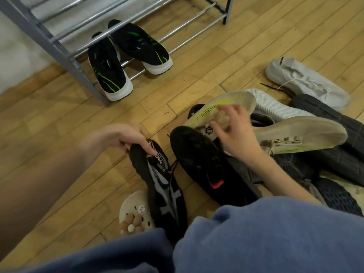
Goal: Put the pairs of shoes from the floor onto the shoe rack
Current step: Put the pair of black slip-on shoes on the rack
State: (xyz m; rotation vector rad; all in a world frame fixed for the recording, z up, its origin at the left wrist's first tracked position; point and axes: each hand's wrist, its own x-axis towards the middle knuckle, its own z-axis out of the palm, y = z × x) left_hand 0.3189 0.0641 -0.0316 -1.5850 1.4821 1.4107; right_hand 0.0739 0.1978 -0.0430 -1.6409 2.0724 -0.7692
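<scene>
Black knit with grey stripes fills the left hand (pixel 122 138): its fingers curl shut around the collar of a black shoe (pixel 161 186), thumb under, fingertips on the laces, the toe hanging down toward the blue trousers (pixel 256 237). The right hand (pixel 234 131) is half closed, fingers bent over the heel of a beige shoe (pixel 222 109) with a lime streak; motion blur hides whether it truly grips. Just below that hand lies a black shoe with a red tab (pixel 206 166), matte mesh, toe pointing away. Right of the right hand a pile spreads over the wooden floor (pixel 59 125): a second beige shoe (pixel 301 134) on its side, a ribbed white sole (pixel 275 105), dark treaded soles (pixel 334 134). Beyond them sits a white knit shoe (pixel 307 81), alone. Below the left hand a cream clog (pixel 134 211) with charms touches the held shoe. Far above the left hand, the metal rack (pixel 59 46) carries a black-and-green pair (pixel 128 58) on its lowest chrome bars, white heels outward.
</scene>
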